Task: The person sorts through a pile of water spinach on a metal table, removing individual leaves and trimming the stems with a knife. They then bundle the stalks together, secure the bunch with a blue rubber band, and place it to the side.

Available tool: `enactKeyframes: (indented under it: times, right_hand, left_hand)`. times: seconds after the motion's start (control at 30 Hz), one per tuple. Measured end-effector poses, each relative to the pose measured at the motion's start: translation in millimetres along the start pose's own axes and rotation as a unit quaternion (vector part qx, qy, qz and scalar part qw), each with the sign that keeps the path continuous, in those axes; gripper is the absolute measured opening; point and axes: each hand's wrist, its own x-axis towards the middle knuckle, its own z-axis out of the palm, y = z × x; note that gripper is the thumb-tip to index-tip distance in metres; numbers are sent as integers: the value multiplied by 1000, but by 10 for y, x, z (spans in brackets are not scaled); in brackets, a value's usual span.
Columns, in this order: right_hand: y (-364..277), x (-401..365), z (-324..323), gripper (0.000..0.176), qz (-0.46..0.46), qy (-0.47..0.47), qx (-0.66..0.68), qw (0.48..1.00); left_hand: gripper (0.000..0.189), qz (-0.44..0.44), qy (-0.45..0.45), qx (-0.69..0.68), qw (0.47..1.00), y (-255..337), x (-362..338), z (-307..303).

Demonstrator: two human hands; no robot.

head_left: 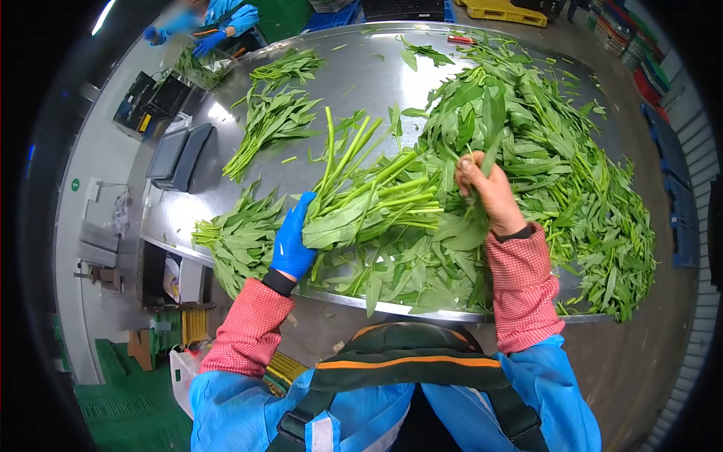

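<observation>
My left hand (pixel 296 239), in a blue glove, is closed around a bunch of leafy green stems (pixel 369 197). The cut stem ends fan out up and to the right, and broad leaves hang over the glove's fingers. My right hand (pixel 486 188) is bare and pinches a few long green leaves (pixel 493 128) to the right of that bunch. Behind and beside it rises a large heap of leafy greens (pixel 542 143). Loose leaves (pixel 422 275) lie on the metal table under both hands.
Several sorted bunches (pixel 275 120) lie on the left of the metal table (pixel 361 68). A red-handled tool (pixel 461 40) rests at the far side. A dark scale-like device (pixel 181 157) stands at the left edge. Another person (pixel 218 30) with blue gloves handles greens at the far left.
</observation>
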Motion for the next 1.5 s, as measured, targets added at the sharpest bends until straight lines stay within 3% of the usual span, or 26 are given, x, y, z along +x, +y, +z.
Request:
enactKeyframes:
  times: [0.1, 0.13, 0.2, 0.27, 0.4, 0.47, 0.5, 0.6, 0.7, 0.73, 0.77, 0.83, 0.9, 0.93, 0.97, 1.0, 1.07, 1.1, 1.13, 1.17, 1.2, 1.27, 1.3, 1.4, 1.47, 1.5]
  right_hand:
    - [-62, 5, 436, 50, 17, -33, -145, 989]
    - [126, 62, 452, 42, 22, -50, -169, 984]
    - [135, 73, 489, 30, 13, -76, -59, 995]
    - [55, 46, 469, 19, 29, -20, -44, 998]
    - [72, 121, 480, 15, 27, 4, -14, 1000]
    - [-19, 115, 491, 12, 26, 114, -33, 993]
    - [-133, 116, 444, 9, 1, 152, 52, 987]
    - [-187, 125, -67, 11, -81, 31, 344, 935]
    - [-93, 128, -33, 20, -1, 40, -26, 999]
    - [42, 163, 72, 32, 14, -18, -350, 937]
    - [125, 127, 131, 34, -32, 7, -479, 877]
    - [113, 41, 429, 37, -122, 61, -704, 697]
    - [-57, 93, 643, 38, -55, -45, -416, 907]
    - [-105, 121, 720, 38, -19, -94, -245, 965]
    - [-85, 151, 761, 36, -39, -141, -119, 982]
    - [-95, 141, 733, 34, -16, -127, -41, 991]
    - [-122, 112, 630, 33, 32, -103, 113, 988]
    - [-56, 135, 633, 32, 54, -55, 61, 995]
    - [136, 192, 655, 40, 55, -58, -146, 986]
    - [292, 122, 638, 37, 0, -73, -392, 917]
    - [356, 2, 743, 36, -54, -81, -610, 786]
    - [382, -109, 917, 34, -7, -121, -468, 875]
    - [443, -134, 971, 31, 50, -163, -317, 933]
    - [619, -267, 1170, 32, 123, -248, -209, 938]
    - [891, -307, 1290, 37, 148, -314, -156, 925]
    - [1144, -264, 1302, 59, 155, -355, -118, 914]
  left_hand:
    - [77, 30, 4, 6, 1000, 11, 35, -3]
    - [77, 37, 4, 7, 999, 8, 45, -6]
    - [76, 56, 5, 13, 998, -14, 77, -19]
    - [75, 71, 5, 27, 997, -58, 55, -54]
    - [75, 36, -8, 9, 999, -181, 32, -76]
    - [74, 28, -11, -2, 1000, -229, 36, -125]
    - [74, 23, -2, -9, 1000, -291, 25, -144]
    - [75, 0, 19, -29, 999, -509, -14, -191]
    - [78, -32, 22, -49, 998, -625, -20, -236]
    - [78, -34, 24, -56, 998, -652, -23, -240]
    - [78, -34, 26, -64, 997, -678, -12, -234]
    - [76, -57, 17, -115, 992, -760, 49, -212]
    - [73, -112, -8, -196, 974, -866, 42, -198]
    - [70, -152, -42, -284, 946, -909, 53, -224]
    - [68, -189, -75, -369, 907, -950, 81, -254]
    - [65, -223, -108, -450, 858, -940, 133, -292]
    - [54, -278, -127, -488, 818, -877, 141, -413]
    - [52, -298, -125, -515, 794, -877, 127, -464]
    - [50, -316, -122, -541, 769, -895, 118, -501]
    - [45, -353, -129, -557, 741, -929, 97, -527]
    - [44, -350, -126, -563, 738, -997, 54, -533]
    - [41, -342, -121, -577, 731, -1139, 3, -502]
    - [35, -348, -153, -677, 630, -1043, 12, -565]
    - [32, -365, -189, -728, 549, -1236, -61, -489]
    - [36, -343, -195, -706, 588, -1271, -105, -433]
    - [38, -331, -212, -697, 599, -1242, -108, -423]
